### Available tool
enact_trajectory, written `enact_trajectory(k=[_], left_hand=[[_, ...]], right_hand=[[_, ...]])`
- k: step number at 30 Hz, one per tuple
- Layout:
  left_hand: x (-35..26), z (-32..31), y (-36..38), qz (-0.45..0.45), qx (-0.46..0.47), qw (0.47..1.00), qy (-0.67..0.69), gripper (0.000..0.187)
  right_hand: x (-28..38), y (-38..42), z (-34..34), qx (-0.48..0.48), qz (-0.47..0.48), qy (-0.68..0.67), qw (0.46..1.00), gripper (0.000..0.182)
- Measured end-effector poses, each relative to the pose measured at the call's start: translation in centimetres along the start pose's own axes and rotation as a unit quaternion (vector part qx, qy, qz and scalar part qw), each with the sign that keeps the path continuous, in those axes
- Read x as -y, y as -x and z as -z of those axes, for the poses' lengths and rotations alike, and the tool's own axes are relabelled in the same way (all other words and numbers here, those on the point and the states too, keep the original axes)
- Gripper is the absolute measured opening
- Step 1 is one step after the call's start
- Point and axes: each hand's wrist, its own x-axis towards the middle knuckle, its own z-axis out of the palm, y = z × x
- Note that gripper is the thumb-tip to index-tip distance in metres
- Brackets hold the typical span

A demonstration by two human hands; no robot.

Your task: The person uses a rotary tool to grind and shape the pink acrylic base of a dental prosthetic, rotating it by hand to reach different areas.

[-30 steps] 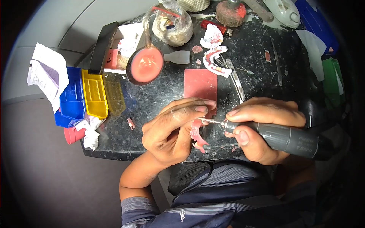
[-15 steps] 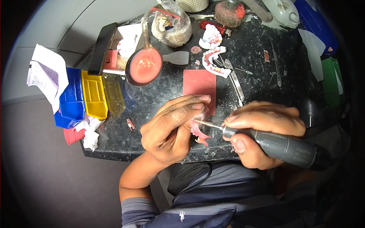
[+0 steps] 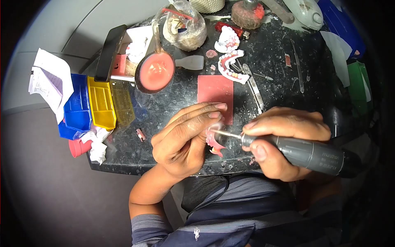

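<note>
Plate (image 3: 214,145): between the hands, lower end sticking out free.
Left hand (image 3: 181,136): pinching the plate, likely steadying it.
Right hand (image 3: 288,127): wrapped round the drill (image 3: 306,153), thumb near its nose, probably for control.
Bur (image 3: 226,133): pointing left, tip apparently touching the plate.
Wax sheet (image 3: 215,89): just beyond the left hand.
Casts (image 3: 227,40): farther out, perhaps kept clear.

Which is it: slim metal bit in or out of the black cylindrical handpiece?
In: the bit projects from the handpiece, its tip at the curved pink dental piece.
</note>
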Motion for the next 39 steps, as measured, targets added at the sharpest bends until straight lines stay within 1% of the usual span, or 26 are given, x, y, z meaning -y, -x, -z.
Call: enact_trajectory(k=[2,6,8,9,10,12,13,14,15,16,17,19,20,22,23,26,28,29,32,35,37,39], left_hand=[[-0.1,0.0,0.1,0.018,-0.005,1.0,0.01,0.03],[0.2,0.1,0.2,0.012,0.004,1.0,0.01,0.025],[0.0,-0.1,0.6,0.084,-0.024,0.99,0.111,0.019],[-0.2,0.0,0.8,0.109,-0.016,0.975,0.192,0.02],[-0.2,0.2,0.7,0.108,-0.016,0.975,0.192,0.02],[-0.2,0.6,0.7,0.132,0.012,0.965,0.227,0.025],[-0.2,0.7,0.3,0.127,0.042,0.97,0.205,0.027],[-0.1,0.7,0.4,0.127,0.041,0.97,0.205,0.027],[0.0,0.7,0.5,0.152,0.039,0.953,0.258,0.027],[0.0,0.7,0.5,0.177,0.036,0.934,0.31,0.027],[-0.3,0.7,0.5,0.177,0.036,0.933,0.31,0.027],[-1.5,0.3,0.0,0.279,-0.006,0.917,0.284,0.039],[-1.6,0.2,0.0,0.279,-0.007,0.917,0.284,0.039],[-1.7,0.0,0.0,0.271,-0.012,0.915,0.3,0.04],[-1.7,-0.1,0.1,0.271,-0.013,0.915,0.3,0.04],[-1.7,0.1,0.2,0.271,-0.011,0.919,0.286,0.04],[-1.6,0.8,0.0,0.264,0.026,0.935,0.236,0.041],[-1.6,0.7,0.0,0.264,0.025,0.935,0.236,0.041],[-1.6,0.6,0.0,0.253,0.014,0.94,0.229,0.04],[-1.6,0.6,0.3,0.257,0.029,0.942,0.214,0.039],[-1.6,0.0,0.3,0.241,0.001,0.946,0.215,0.036],[-1.4,0.0,0.5,0.229,0.008,0.949,0.215,0.035]], right_hand=[[0.0,0.4,-0.3,-0.032,-0.045,0.016,0.998,0.021],[0.6,0.2,0.1,-0.002,-0.015,-0.02,1.0,0.019],[1.8,0.1,1.0,-0.011,-0.131,-0.035,0.991,0.021],[2.7,0.0,1.5,-0.013,-0.201,-0.034,0.979,0.025],[2.5,0.2,1.6,-0.034,-0.198,-0.039,0.979,0.027],[2.4,0.1,2.3,-0.038,-0.209,-0.029,0.977,0.028],[2.5,0.0,2.4,-0.037,-0.21,-0.029,0.977,0.028],[2.6,-0.1,2.4,-0.033,-0.218,-0.031,0.975,0.028],[2.7,-0.1,2.5,-0.029,-0.226,-0.034,0.973,0.028],[2.7,-0.2,2.4,-0.028,-0.227,-0.034,0.973,0.028],[2.7,-0.3,2.3,-0.011,-0.206,-0.023,0.978,0.027],[2.0,-0.5,2.4,0.018,-0.15,-0.008,0.989,0.025],[1.7,-0.5,2.4,0.019,-0.15,-0.008,0.988,0.025],[1.2,-0.6,2.3,0.04,-0.083,0.006,0.996,0.02],[0.8,-0.4,2.1,0.032,-0.06,0.016,0.998,0.019],[1.2,-0.5,2.2,0.049,-0.078,0.021,0.996,0.02],[1.2,-0.5,2.3,0.047,-0.066,0.025,0.996,0.02],[1.2,-0.5,2.3,0.045,-0.054,0.029,0.997,0.02],[1.3,-0.6,2.5,0.04,-0.061,0.024,0.997,0.019],[1.1,-0.5,2.2,0.029,-0.051,0.032,0.998,0.019],[1.2,-0.5,2.1,0.032,-0.057,0.03,0.997,0.018],[1.2,-0.5,2.0,0.034,-0.063,0.028,0.997,0.018]])
